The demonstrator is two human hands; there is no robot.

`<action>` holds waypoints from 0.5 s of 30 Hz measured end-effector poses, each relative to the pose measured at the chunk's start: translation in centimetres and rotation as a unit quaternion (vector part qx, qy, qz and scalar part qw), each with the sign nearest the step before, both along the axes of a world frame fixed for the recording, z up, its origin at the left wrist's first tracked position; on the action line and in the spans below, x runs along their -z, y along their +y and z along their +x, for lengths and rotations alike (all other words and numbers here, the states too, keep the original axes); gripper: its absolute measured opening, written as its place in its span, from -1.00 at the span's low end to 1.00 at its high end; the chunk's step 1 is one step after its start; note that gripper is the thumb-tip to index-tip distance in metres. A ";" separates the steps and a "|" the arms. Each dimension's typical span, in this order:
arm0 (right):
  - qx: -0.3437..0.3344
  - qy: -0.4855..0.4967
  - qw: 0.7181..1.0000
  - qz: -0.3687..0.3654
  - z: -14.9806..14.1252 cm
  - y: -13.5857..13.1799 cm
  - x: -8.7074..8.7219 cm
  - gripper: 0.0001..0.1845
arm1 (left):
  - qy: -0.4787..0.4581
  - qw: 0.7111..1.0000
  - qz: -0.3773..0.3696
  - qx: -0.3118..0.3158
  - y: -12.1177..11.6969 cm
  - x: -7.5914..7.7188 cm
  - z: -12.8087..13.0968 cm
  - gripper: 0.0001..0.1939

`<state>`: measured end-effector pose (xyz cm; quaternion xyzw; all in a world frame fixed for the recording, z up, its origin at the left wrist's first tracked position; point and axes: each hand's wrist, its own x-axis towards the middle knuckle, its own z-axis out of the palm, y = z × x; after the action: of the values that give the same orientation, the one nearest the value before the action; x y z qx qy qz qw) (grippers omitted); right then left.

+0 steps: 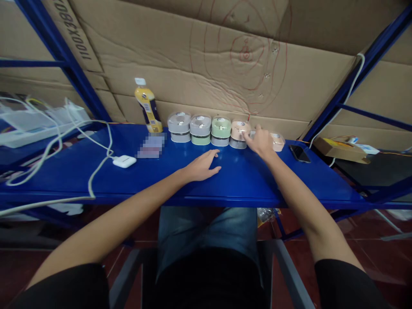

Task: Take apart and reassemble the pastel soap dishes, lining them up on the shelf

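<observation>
My left hand (202, 166) is over the blue tabletop (231, 189), thumb and fingers apart with nothing between them. Farther right, my right hand (261, 140) reaches to the row of small rounded boxes with clear lids. Its thumb is by a peach box (240, 128) stacked on a grey one (238, 143), and another finger points up, apart from it. Partly hidden behind this hand is another peach box (278, 142). Leftward in the row come a green box (221, 127) on grey, a grey box (200, 125) on green, and a grey stack (179, 124).
A yellow drink bottle (148, 106) stands at the back left, near a blurred-out item (152, 146). A white earbud case (124, 161) and white cables (96, 171) lie left. A phone (300, 153) lies right. A cardboard wall (161, 51) rises behind.
</observation>
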<state>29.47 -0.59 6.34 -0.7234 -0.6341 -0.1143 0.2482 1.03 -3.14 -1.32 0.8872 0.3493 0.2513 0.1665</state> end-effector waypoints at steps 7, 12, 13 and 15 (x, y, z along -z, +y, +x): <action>0.057 0.066 0.996 0.004 -5.1 3.7 0.8 -0.11 | -0.018 1.000 0.007 0.003 0.2 0.3 0.0 -0.28; 0.052 0.091 0.994 0.003 -4.9 3.7 0.8 -0.14 | -0.021 1.000 0.003 0.005 0.1 0.2 0.0 -0.28; 0.052 0.099 0.994 -0.002 -4.5 3.4 0.5 -0.14 | -0.021 1.000 -0.001 0.004 0.1 0.1 0.0 -0.27; 0.054 0.123 0.991 -0.009 -3.2 2.7 -0.4 -0.15 | -0.030 0.999 -0.012 -0.002 0.0 0.0 0.0 -0.24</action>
<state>26.26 2.07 6.72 -0.7670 -0.5601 -0.0324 0.3113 0.98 -3.10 -1.32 0.8765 0.3490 0.2740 0.1867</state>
